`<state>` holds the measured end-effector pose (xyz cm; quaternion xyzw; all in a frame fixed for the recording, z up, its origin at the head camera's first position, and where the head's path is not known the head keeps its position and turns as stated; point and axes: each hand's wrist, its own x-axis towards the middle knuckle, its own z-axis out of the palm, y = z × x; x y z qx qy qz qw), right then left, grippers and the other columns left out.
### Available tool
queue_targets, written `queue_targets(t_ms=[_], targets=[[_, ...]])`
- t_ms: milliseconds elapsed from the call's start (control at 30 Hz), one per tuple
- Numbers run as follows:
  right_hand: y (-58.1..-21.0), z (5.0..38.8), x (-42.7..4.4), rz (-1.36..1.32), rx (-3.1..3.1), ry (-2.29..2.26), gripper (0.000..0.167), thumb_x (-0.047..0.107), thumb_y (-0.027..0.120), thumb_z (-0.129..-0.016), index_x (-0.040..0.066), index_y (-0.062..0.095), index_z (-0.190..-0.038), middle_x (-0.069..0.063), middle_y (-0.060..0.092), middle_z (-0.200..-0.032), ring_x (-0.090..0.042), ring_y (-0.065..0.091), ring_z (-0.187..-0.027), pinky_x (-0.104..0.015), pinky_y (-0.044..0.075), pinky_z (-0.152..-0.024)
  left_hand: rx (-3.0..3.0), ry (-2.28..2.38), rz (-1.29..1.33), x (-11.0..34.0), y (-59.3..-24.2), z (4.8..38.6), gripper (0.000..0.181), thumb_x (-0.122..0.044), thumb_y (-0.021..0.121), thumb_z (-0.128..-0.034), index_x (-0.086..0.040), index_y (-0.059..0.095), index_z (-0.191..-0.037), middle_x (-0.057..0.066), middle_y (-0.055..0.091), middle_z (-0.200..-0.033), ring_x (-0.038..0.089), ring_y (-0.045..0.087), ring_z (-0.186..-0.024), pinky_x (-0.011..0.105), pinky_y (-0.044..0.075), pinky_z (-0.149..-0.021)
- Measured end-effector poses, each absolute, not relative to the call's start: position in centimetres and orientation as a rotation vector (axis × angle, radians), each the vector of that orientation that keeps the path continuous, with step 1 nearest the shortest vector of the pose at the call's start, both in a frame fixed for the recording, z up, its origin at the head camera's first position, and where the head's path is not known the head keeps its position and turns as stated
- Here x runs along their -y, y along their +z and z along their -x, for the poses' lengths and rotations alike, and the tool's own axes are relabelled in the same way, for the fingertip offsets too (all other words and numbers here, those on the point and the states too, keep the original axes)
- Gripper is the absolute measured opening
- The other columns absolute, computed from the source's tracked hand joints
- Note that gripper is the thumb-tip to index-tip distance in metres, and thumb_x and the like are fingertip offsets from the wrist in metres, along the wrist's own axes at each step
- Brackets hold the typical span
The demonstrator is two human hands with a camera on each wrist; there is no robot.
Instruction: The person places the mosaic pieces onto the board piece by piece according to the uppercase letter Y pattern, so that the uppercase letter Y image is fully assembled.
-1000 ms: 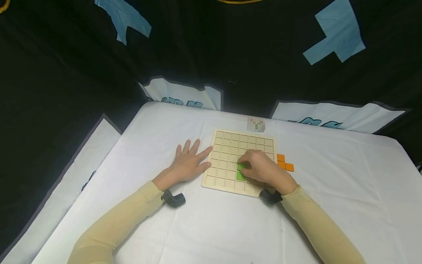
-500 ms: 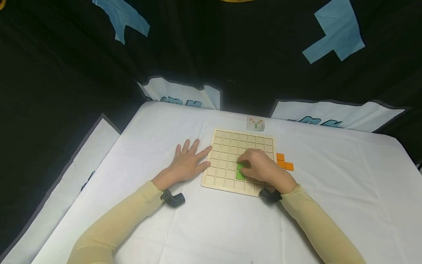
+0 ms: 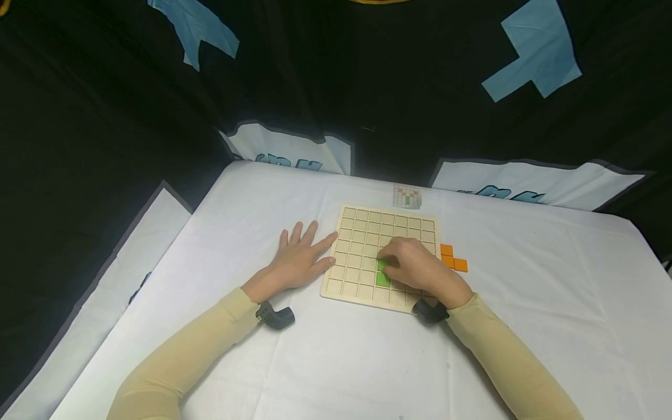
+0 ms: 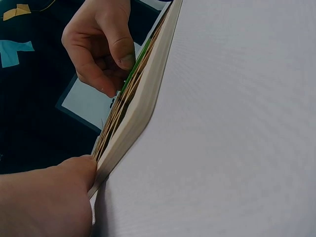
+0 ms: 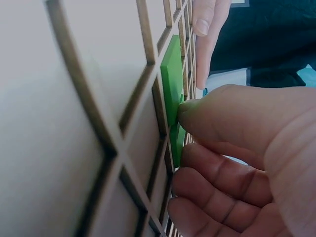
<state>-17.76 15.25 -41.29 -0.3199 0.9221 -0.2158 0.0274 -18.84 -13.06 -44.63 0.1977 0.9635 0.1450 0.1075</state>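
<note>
A pale wooden board (image 3: pixel 349 288) with a grid of square recesses lies on the white table. My left hand (image 3: pixel 296 263) rests flat with spread fingers, its thumb and index tips touching the board's left edge. Over the board, my right hand (image 3: pixel 420 269) pinches a green square tile (image 5: pixel 177 145) between thumb and curled fingers. Nearer me, touching or almost touching it, sits another green tile (image 5: pixel 171 79) on the grid. The right fingers partly hide the pinched tile in the head view.
Several orange square tiles (image 3: pixel 460 265) lie against and beside the board's right edge. Behind the board is a small card (image 3: pixel 407 197) printed with a coloured grid. Black curtains (image 3: pixel 394 134) hang beyond the white tablecloth (image 3: pixel 357 367).
</note>
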Motion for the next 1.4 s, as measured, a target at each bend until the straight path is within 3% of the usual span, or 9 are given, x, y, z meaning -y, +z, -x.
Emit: queue_targets(t_ms=[333,967,1400], targets=[[-41.4,17.7,-15.2,0.965,-2.836,-0.656,0.025,0.002,0.071,-0.086,0.003,0.077,-0.110,-0.010,0.076,-0.104,-0.023,0.067,-0.095,-0.042,0.055,-0.091,-2.838,0.426,-0.581,13.0,-44.5,18.8,0.062,-0.053,0.038,-0.1058,-0.030,0.027,-0.163,0.023,0.006,-0.171,0.053,-0.003,-0.156,0.074,0.001,-0.121],[-41.2,17.7,-15.7,1.011,-2.864,-0.680,0.021,0.003,0.073,-0.085,0.002,0.077,-0.105,-0.008,0.075,-0.098,-0.021,0.064,-0.087,-0.041,0.055,-0.086,-2.837,0.412,-0.580,13.0,-44.5,18.8,0.063,-0.054,0.037,-0.1059,-0.031,0.025,-0.163,0.023,0.005,-0.171,0.053,-0.004,-0.156,0.074,0.000,-0.121],[-40.9,16.9,-18.4,0.912,-2.938,-0.680,0.024,0.003,0.074,-0.084,-0.004,0.076,-0.107,-0.014,0.076,-0.102,-0.030,0.070,-0.096,-0.047,0.057,-0.088,-2.841,0.414,-0.577,13.0,-44.6,18.8,0.062,-0.054,0.037,-0.1059,-0.031,0.026,-0.163,0.023,0.005,-0.171,0.053,-0.003,-0.156,0.074,0.000,-0.121]])
